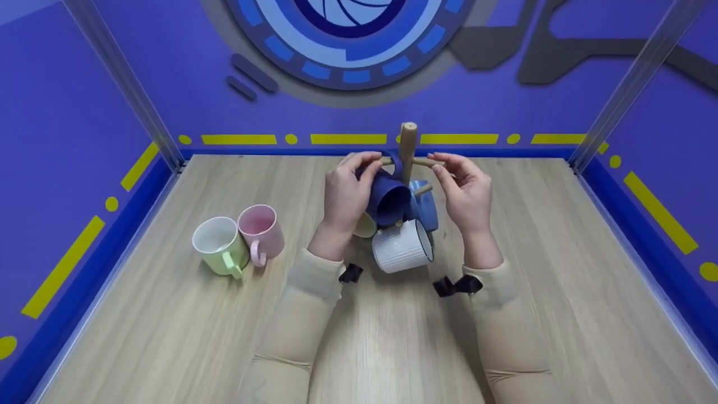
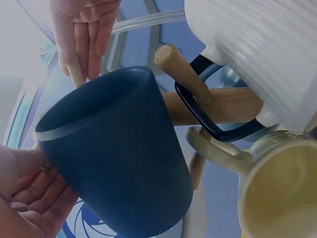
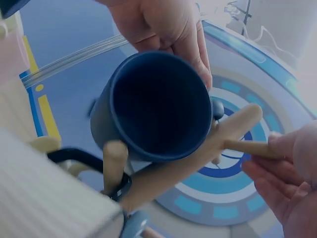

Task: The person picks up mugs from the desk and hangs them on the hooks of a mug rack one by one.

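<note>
A wooden mug tree (image 1: 408,147) stands with mugs hanging from its pegs. The navy mug (image 1: 387,196) hangs by its handle on the upper left peg, its mouth facing forward and down. My left hand (image 1: 349,191) pinches the end of that peg beside the mug's handle. On the other side, my right hand (image 1: 470,191) holds the upper right peg (image 3: 252,148) between thumb and fingers. Lower hang a white ribbed mug (image 1: 401,249) with a black handle (image 2: 198,111), a light blue mug (image 1: 424,210) and a pale yellow mug (image 2: 282,183), partly hidden in the head view.
A light green mug (image 1: 221,249) and a pink mug (image 1: 263,230) stand upright side by side on the wooden table (image 1: 168,336), left of the mug tree. Blue panels (image 1: 348,120) with yellow marks enclose the table at the back and sides.
</note>
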### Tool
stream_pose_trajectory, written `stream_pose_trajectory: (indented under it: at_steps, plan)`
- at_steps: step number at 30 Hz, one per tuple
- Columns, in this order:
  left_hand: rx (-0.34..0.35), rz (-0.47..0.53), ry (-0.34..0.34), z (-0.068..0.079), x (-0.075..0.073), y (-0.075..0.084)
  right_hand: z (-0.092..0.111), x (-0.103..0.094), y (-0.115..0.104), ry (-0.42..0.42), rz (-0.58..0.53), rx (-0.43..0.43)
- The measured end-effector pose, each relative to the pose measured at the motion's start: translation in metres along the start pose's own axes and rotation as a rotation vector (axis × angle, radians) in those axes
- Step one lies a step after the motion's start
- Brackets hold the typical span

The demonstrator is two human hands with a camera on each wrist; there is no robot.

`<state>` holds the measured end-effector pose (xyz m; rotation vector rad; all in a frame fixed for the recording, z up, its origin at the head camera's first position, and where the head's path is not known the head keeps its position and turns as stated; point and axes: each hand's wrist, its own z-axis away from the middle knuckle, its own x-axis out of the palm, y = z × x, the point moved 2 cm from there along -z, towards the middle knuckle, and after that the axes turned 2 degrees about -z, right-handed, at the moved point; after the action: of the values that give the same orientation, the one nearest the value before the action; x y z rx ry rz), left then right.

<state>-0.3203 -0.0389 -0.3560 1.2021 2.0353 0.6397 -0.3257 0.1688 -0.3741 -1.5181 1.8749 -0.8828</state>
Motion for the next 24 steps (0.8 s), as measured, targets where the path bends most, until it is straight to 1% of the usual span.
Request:
stream_pose_trajectory:
  at_steps: [6,10,13,18,21,24]
  plan:
    - [-0.066,0.017,-0.025,-0.004,-0.004,-0.002,0.002,0.002,0.001,-0.015,-0.001,-0.030]
    - [-0.111,0.043,-0.051,-0.008,-0.004,-0.004,0.005,0.003,-0.001,-0.010,0.050,-0.107]
    - [-0.143,0.069,-0.065,-0.013,-0.003,-0.007,0.009,0.003,-0.003,-0.007,0.114,-0.178]
    - [-0.179,0.108,-0.103,-0.022,-0.002,-0.010,0.014,0.002,-0.008,0.005,0.195,-0.252]
    - [-0.194,0.108,-0.140,-0.027,-0.001,-0.010,0.016,0.003,-0.010,0.025,0.222,-0.297]
    - [-0.213,0.082,-0.176,-0.032,0.000,-0.011,0.018,0.004,-0.011,0.042,0.248,-0.352]
